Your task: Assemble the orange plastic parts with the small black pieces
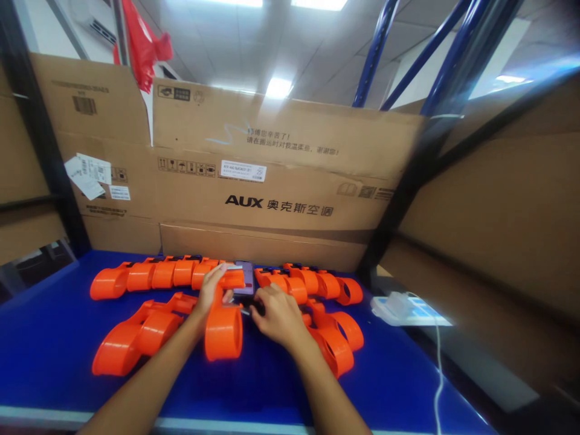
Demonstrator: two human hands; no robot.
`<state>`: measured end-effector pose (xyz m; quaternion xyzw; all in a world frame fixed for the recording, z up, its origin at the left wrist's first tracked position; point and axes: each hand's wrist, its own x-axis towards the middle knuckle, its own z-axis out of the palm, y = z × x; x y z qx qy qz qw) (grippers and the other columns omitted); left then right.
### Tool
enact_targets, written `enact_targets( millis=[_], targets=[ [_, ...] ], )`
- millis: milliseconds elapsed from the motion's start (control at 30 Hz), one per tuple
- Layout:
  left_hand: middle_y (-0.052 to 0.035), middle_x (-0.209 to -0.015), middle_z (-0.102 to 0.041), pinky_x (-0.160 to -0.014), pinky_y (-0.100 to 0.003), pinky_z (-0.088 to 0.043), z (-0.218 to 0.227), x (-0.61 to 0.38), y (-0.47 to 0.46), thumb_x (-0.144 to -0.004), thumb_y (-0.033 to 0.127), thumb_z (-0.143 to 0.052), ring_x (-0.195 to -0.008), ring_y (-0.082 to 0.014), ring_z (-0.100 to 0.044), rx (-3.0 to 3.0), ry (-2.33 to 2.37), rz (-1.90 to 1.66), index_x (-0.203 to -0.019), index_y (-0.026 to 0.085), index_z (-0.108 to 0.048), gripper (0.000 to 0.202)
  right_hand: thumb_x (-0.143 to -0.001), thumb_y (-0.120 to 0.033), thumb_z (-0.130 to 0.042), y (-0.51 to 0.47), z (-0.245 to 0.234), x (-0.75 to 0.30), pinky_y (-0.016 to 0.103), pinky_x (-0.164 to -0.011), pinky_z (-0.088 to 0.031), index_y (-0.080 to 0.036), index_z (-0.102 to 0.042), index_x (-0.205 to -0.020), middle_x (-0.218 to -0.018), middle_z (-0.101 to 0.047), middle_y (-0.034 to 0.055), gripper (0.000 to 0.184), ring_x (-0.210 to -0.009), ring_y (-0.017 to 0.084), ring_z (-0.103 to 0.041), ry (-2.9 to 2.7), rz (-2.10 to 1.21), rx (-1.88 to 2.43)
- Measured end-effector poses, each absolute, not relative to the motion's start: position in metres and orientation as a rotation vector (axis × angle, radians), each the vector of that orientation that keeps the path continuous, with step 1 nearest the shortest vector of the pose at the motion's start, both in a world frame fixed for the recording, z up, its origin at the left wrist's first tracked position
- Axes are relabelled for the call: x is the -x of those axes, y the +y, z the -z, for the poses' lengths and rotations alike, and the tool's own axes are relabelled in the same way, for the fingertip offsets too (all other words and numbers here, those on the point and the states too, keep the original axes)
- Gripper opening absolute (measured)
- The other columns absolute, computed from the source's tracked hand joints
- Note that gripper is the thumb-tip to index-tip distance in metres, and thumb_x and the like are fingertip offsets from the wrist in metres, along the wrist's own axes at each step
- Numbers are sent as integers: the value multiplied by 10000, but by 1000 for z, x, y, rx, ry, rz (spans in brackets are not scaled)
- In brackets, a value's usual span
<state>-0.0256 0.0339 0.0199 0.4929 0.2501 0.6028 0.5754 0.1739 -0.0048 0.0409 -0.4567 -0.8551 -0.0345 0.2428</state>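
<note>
My left hand (pixel 212 290) is closed around an orange plastic part (pixel 223 332) with a wide ring at its lower end, held above the blue table (pixel 254 386). Just to its right, my right hand (pixel 276 311) is curled, thumb and fingers drawn together. A small dark, partly shiny bit shows by those fingertips; its kind cannot be made out. Behind both hands lies a phone (pixel 245 278) with a lit screen. Similar orange parts stand in a back left row (pixel 163 275), a front left group (pixel 136 335), a back right row (pixel 312 283) and a front right group (pixel 338 338).
A large cardboard sheet (pixel 272 241) printed AUX walls off the back of the table. Dark rack posts (pixel 399 199) rise at both sides. At the right edge sit a white and blue box (pixel 408 310) and a white cable (pixel 438 374). A red bag (pixel 142 45) hangs above.
</note>
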Motion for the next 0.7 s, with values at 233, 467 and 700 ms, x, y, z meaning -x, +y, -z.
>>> enact_targets(
  millis=[233,467,700],
  targets=[
    [43,-351,-466,-349,-213,-258,-21,22,31,-796,654,-615,-286,-114,-404,-1147,643,-1410,-843,130,-632,526,-804,-251,-716,-6,-40,-176,281,-601,-358,-231,-605,-878,-846,-663,42,134,-780,209,-587,-2377,36,1198],
    [68,-463,-486,-348,-205,-262,-22,11,24,-803,574,-667,-309,-75,-380,-1189,701,-1464,-898,175,-619,413,-943,-266,-549,-3,-42,-173,304,-695,-445,-226,-602,-950,-822,-658,32,67,-778,197,-602,-2043,-208,1032],
    [97,-563,-479,-357,-177,-268,-21,-3,12,-832,512,-674,-328,-54,-393,-1293,668,-1321,-1013,229,-534,365,-948,-410,-575,6,-31,-165,272,-575,-446,-206,-648,-1048,-832,-674,31,239,-615,157,-552,-1724,-542,908]
  ],
)
